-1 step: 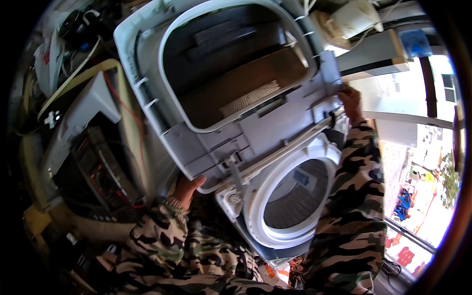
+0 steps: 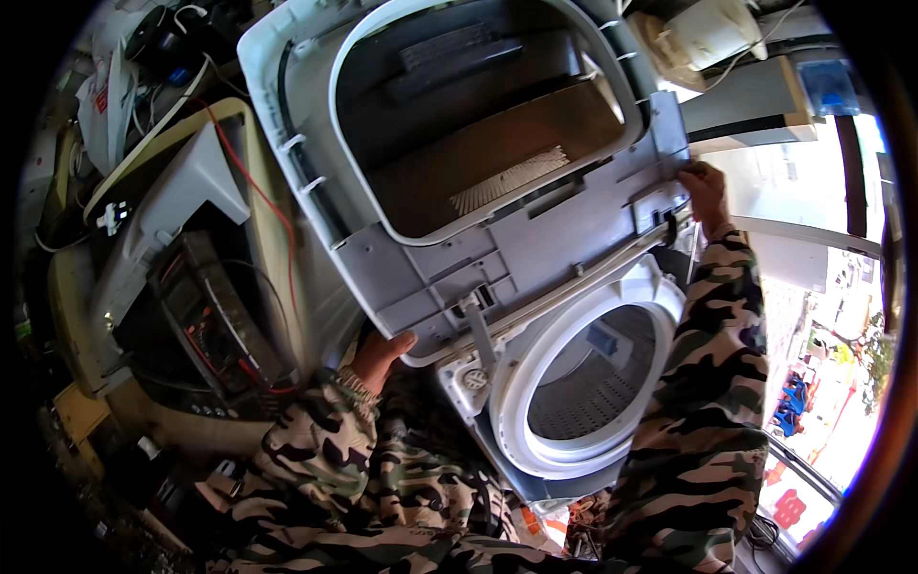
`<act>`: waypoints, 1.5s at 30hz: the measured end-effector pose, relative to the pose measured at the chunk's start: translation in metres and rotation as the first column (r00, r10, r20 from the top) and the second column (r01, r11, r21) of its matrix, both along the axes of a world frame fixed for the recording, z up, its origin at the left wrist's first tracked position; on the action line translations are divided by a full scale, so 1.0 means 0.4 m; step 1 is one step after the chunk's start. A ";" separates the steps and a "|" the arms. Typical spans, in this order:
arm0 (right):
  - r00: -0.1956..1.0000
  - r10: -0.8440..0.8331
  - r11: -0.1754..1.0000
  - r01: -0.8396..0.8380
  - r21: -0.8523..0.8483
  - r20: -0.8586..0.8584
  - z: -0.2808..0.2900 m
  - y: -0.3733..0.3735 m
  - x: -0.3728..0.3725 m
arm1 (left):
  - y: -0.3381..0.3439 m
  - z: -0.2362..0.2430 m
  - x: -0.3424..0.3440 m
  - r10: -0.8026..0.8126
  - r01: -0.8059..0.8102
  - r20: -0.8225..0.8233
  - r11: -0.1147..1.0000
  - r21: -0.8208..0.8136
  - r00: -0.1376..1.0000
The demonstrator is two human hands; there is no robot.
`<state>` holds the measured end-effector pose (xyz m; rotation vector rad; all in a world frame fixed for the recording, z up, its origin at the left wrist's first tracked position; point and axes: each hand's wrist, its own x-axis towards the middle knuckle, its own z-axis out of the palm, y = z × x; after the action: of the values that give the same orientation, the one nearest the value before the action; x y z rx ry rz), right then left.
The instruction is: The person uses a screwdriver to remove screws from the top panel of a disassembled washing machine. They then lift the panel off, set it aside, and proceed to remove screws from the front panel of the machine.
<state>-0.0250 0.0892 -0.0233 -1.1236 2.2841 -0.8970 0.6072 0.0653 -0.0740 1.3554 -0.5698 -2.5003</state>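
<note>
A washing machine top cover (image 2: 535, 225), grey-white with a large rounded opening, is tilted up with its ribbed underside showing. My left hand (image 2: 377, 360) grips its lower left corner, thumb on the near face, the other fingers hidden behind. At the right edge, my right hand (image 2: 706, 196) has its fingers curled round the cover's side. Below the cover's lower edge is the washing machine tub (image 2: 507, 402), a white ring round a perforated metal drum (image 2: 583, 407). A narrow grey strip (image 2: 480, 333) runs from the cover's underside down to the machine's corner.
To the left stands an opened yellowish casing (image 2: 253, 172) with a red wire (image 2: 251, 191). A multimeter-like dark device with leads (image 2: 206, 330) lies in it. White plastic bags (image 2: 103, 124) are at upper left. A window (image 2: 813, 277) borders the right; a grey box (image 2: 746, 100) sits at upper right.
The whole scene has shifted slightly rightward in view, and the cover slightly upward. Both hands keep their hold on the cover, which stays about equally tilted over the tub.
</note>
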 end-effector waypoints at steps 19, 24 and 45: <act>0.931 -0.007 0.979 0.080 0.186 -0.365 0.107 -0.025 0.135 | -0.003 0.098 -0.062 -0.053 0.076 0.096 0.963 -0.259 0.994; 0.947 0.006 0.990 0.040 0.139 -0.321 0.084 -0.017 0.096 | 0.002 0.104 -0.069 -0.079 0.119 0.136 0.943 -0.310 0.987; 0.984 -0.054 0.996 0.066 0.066 -0.169 0.110 0.018 0.103 | 0.018 0.115 -0.069 -0.033 0.095 0.189 0.941 -0.326 0.981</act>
<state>0.0161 0.0966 0.0208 -1.1432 2.4761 -0.7622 0.5797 0.0723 -0.0278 1.4529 -1.0398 -2.2063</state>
